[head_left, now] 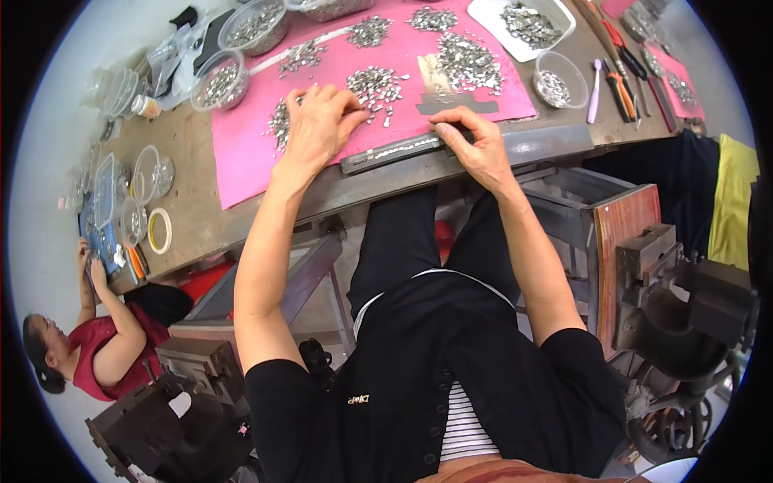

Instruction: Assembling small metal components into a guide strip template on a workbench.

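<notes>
My left hand [320, 125] reaches over small piles of shiny metal pieces [374, 87] on a pink sheet. Its fingers are bent but apart, and I see nothing held in them. My right hand [481, 149] is closed in a pinch above the right part of a dark, narrow bar [362, 163]. Whatever lies between that thumb and forefinger is too small to make out. A row of little silver pieces [403, 150] runs along the bar, which lies at the table's front edge. Right of the left hand's pile is a larger heap of metal pieces [469, 64].
Clear tubs of metal parts [221, 80] stand left, with a white tray [475, 16] and a round tub [581, 92] right. Pliers [620, 88] and a lilac-handled tool [596, 92] lie beyond. Heavy machines [668, 298] flank me; a co-worker [109, 346] sits left.
</notes>
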`<state>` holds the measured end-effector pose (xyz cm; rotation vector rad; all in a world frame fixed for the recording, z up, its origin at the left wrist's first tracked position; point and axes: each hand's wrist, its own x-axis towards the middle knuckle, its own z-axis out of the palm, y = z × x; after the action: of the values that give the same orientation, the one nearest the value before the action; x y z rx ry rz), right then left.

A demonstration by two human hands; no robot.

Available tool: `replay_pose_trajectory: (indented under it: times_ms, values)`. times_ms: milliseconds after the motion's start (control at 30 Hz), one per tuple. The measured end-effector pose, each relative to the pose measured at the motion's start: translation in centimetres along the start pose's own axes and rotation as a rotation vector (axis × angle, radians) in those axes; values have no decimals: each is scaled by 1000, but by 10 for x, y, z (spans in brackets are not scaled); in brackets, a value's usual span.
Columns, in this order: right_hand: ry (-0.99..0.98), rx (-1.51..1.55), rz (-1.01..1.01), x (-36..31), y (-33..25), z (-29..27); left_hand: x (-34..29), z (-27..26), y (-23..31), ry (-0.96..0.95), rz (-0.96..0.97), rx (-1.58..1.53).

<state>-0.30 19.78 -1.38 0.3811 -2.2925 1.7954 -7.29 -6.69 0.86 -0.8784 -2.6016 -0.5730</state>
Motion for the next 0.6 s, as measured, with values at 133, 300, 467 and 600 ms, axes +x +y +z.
replay_pose_trajectory:
  times_ms: [133, 300, 467, 600]
  values:
    - [39, -34, -17, -2, -5, 4, 2, -1, -3, -60, -36, 58]
    - [17, -10, -121, -5, 9, 17, -16, 2, -14, -8, 8, 110]
    - [24, -74, -127, -7, 9, 14, -16, 17, -12, 84, 70, 98]
    - [64, -75, -169, -2, 9, 12, -10, 16, -10, 89, 104, 71]
